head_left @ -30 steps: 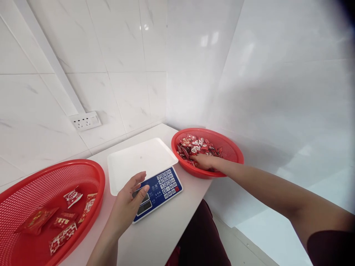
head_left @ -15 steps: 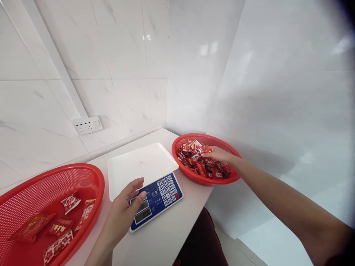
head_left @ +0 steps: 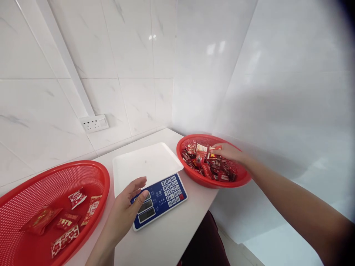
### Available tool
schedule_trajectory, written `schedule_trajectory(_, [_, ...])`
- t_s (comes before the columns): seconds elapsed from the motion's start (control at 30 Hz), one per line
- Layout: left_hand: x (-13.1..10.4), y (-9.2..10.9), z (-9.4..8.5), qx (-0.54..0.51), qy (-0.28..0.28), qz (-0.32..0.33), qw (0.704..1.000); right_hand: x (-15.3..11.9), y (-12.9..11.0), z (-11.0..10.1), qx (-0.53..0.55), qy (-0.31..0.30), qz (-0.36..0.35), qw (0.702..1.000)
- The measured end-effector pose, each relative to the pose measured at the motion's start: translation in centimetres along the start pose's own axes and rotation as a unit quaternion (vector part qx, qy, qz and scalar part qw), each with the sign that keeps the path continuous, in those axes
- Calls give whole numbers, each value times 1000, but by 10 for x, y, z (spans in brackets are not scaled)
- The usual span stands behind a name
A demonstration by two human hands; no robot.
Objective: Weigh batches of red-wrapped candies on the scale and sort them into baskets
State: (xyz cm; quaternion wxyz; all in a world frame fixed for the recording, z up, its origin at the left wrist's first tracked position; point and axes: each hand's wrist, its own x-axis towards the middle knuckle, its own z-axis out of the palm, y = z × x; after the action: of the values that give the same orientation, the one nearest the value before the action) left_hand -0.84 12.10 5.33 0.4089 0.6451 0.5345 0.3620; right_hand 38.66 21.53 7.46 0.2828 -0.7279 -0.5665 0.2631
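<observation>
As the left hand (head_left: 126,208) hangs over the display end of a scale (head_left: 163,207), its fingers parted and grasping nothing, the right hand (head_left: 229,152) pinches a small red packet (head_left: 217,147) above the heap in the right basket (head_left: 198,179), seen in the head view. More red packets (head_left: 208,170) fill that basket, which sits at the right end of the white surface (head_left: 163,244) and juts past its edge. The scale stands mid-surface, its bare white tray (head_left: 144,159) toward the back edge, its blue keypad toward the front edge. At the surface's left end, a larger left basket (head_left: 106,177) holds five loose packets (head_left: 65,241), spread across its floor. A socket (head_left: 94,123) is set in the tiled wall (head_left: 138,107) above the back edge.
</observation>
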Motion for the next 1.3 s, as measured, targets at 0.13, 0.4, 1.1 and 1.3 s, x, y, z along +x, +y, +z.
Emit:
schedule_trajectory(0.13, [0,-2,0,-7,6,9,1000,-4,-12,-7,-5,25,16,1000])
schedule_trajectory(0.4, [-2,4,-2,2,17,4,1000,-11,-47,13,63,41,-24,997])
schedule_trajectory(1.1, [2,-4,-14,189,86,32,978,-1,-145,167,47,-222,-158,961])
schedule_trajectory(1.3, [3,-8,-12,191,77,41,978,-4,-147,167,24,-199,-184,962])
